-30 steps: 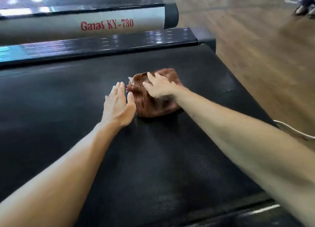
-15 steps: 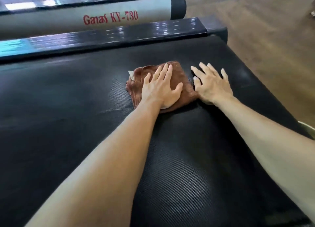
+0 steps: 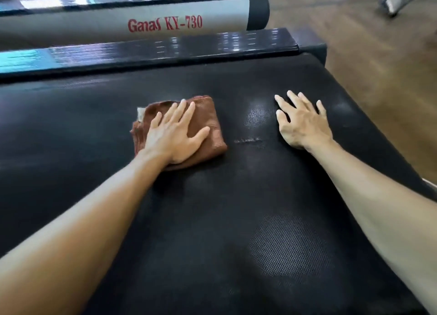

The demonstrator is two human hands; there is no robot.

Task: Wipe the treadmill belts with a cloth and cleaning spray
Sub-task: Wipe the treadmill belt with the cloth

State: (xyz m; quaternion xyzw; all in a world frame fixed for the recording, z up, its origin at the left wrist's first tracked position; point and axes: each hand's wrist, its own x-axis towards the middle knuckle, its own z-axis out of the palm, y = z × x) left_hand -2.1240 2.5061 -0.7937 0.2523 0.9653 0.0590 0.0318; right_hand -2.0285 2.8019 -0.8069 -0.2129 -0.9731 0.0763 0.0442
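Brown folded cloth (image 3: 208, 125) under flat left hand (image 3: 173, 138); textured belt (image 3: 236, 220).

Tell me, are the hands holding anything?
Nothing is gripped. The left hand presses flat on the middle of the brown cloth, fingers straight. The right hand rests flat on the bare treadmill belt, apart from the cloth.

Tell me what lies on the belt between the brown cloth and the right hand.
Head view: only bare black belt separates the brown cloth from the right hand; a faint pale scuff mark shows there, no object.
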